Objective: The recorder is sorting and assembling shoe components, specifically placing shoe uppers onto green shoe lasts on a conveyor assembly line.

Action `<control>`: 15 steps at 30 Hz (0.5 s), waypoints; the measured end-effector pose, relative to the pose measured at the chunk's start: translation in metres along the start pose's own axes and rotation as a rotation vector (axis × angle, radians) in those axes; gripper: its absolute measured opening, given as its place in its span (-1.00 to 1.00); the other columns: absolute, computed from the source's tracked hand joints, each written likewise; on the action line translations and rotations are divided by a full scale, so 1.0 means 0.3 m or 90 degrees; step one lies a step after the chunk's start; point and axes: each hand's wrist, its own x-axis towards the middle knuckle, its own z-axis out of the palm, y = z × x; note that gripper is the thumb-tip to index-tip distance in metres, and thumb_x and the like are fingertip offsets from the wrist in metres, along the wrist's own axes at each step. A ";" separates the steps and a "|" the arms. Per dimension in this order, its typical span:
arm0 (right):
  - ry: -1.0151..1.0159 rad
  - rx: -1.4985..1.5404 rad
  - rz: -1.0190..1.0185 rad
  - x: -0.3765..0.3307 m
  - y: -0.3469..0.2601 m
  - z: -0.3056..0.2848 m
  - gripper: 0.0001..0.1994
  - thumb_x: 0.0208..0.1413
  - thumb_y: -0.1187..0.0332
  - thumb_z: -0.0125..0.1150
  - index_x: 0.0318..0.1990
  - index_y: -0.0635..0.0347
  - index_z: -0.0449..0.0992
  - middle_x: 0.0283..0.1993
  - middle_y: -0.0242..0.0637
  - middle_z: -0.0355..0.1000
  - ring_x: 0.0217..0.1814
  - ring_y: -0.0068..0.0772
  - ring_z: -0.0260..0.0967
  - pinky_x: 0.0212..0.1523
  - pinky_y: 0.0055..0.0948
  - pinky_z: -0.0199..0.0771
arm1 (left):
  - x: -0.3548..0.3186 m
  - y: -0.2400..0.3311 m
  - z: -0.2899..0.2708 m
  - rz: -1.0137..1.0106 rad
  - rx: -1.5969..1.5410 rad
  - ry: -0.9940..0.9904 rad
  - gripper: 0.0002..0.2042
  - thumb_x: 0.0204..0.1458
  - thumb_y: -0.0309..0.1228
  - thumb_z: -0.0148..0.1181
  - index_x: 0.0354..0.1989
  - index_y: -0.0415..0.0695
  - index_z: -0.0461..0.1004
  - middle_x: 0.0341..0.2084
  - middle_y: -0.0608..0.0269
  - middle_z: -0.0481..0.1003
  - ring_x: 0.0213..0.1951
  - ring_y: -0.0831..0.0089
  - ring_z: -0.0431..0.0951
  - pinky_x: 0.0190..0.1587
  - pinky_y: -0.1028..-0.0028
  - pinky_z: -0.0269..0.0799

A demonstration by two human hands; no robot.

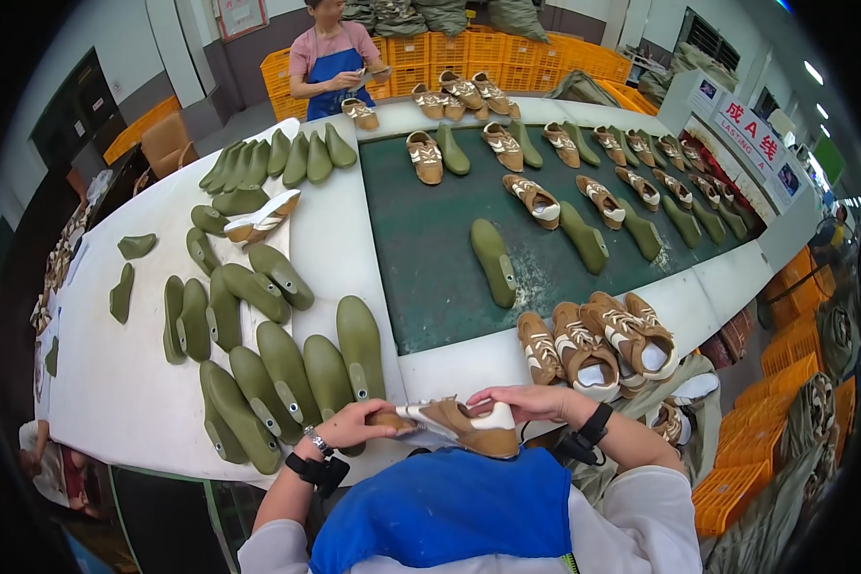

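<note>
A brown and white sneaker [493, 437] lies on its side in front of my blue apron [450, 517], at the near edge of the table. My left hand [352, 424] pinches its toe end, at the left. My right hand [524, 403] grips the upper near the collar and heel, fingers over the top. Close to my left hand stand several green shoe lasts [361, 344]. Beyond my right hand a cluster of brown sneakers [584, 354] rests on the white table border. The sneaker's underside is hidden from view.
Sneakers and green lasts line the dark green conveyor belt [430, 268]. More lasts [239, 287] lie on the white tabletop [115, 364] at left. Across the table a person [335, 57] in a blue apron handles a shoe piece. Orange crates [737, 478] stand at the right.
</note>
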 end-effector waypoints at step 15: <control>0.213 -0.060 -0.261 -0.011 -0.571 -0.065 -0.70 0.18 0.16 -0.07 -0.22 0.23 0.43 -0.32 -0.43 0.41 -0.33 -0.69 0.36 -0.32 -0.63 0.41 | 0.156 0.225 -0.263 0.131 -0.151 0.486 -0.77 0.04 -0.37 0.06 -0.51 -0.30 0.46 -0.69 0.51 0.32 -0.57 0.74 0.24 -0.53 0.64 0.21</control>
